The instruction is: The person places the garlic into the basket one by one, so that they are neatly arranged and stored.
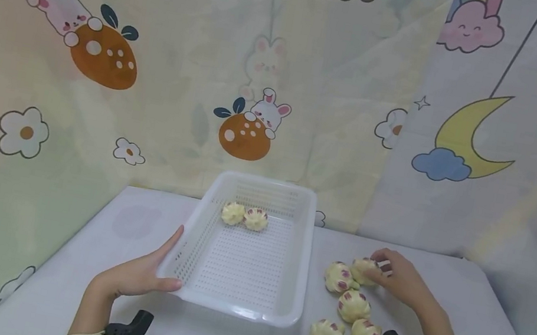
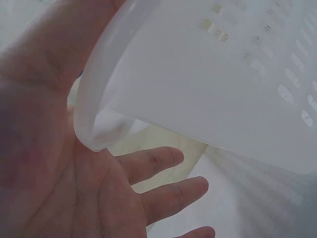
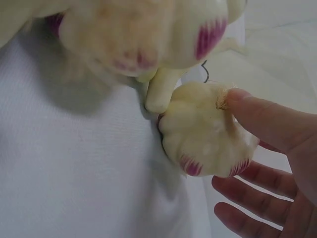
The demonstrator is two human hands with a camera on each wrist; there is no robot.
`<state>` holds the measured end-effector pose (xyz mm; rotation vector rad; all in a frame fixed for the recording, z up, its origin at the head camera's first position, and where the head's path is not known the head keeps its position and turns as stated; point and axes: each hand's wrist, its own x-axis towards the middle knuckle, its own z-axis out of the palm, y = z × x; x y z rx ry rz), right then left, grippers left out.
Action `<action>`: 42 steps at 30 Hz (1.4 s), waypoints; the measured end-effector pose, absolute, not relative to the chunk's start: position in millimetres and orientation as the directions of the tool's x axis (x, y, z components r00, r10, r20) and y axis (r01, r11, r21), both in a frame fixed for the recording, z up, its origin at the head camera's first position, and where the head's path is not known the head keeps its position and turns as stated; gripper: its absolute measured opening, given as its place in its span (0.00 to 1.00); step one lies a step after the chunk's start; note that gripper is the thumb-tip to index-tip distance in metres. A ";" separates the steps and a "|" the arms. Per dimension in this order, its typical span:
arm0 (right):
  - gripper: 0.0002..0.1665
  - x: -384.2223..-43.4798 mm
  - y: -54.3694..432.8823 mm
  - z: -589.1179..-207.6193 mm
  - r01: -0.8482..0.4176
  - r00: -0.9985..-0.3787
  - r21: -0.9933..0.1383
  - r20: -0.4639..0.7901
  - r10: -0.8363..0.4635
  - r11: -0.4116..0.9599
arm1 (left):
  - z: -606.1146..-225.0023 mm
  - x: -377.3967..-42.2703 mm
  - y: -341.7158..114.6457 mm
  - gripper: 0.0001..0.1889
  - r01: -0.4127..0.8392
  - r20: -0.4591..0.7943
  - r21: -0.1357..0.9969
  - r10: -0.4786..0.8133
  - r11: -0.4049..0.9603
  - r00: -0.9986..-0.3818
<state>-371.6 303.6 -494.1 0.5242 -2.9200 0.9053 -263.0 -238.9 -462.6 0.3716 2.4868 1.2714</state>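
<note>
The garlic bulb (image 1: 363,270) lies on the bench (image 1: 86,255), near the far edge and to the right of the white basket (image 1: 303,257). It is the farthest one in a bunch of six garlic bulbs. The right hand (image 1: 402,280) is on it. In the right wrist view the thumb presses on the rooty tip of the bulb (image 3: 205,131), and the other fingers (image 3: 257,198) curl under and behind it. So the fingers are closing round the bulb, but it is not lifted yet. It sits on the bench and touches the stalk of the next bulb (image 3: 148,39).

To do this step well, I think the fingers should hold the fat round middle of the bulb, not just the tip. A light squeeze is enough, because the bulb looks smooth and could pop out. It should come straight up, so it does not knock its neighbours (image 1: 354,305).

The left hand (image 1: 136,276) holds the near left corner of the basket. The thumb lies along the rim and the fingers are almost straight, below the rim in the left wrist view (image 2: 163,163). That should keep the basket from sliding.

Two garlic bulbs (image 1: 245,216) already lie inside the basket, at its far end. Behind the bench hangs a cloth with bunnies (image 1: 64,12) and a moon (image 1: 468,137).
</note>
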 end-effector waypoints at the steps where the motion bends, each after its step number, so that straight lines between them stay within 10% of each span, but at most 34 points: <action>1: 0.25 -371.3 302.2 -493.5 -0.325 -0.944 -0.545 0.130 -0.305 0.773 | -462.7 -263.0 -239.2 0.59 0.084 -0.164 0.820 0.372 0.567 -0.914; 42: 0.30 -349.9 304.4 -494.3 -0.344 -0.935 -0.517 0.115 -0.335 0.784 | -463.5 -259.3 -239.5 0.59 0.082 -0.160 0.800 0.343 0.595 -0.926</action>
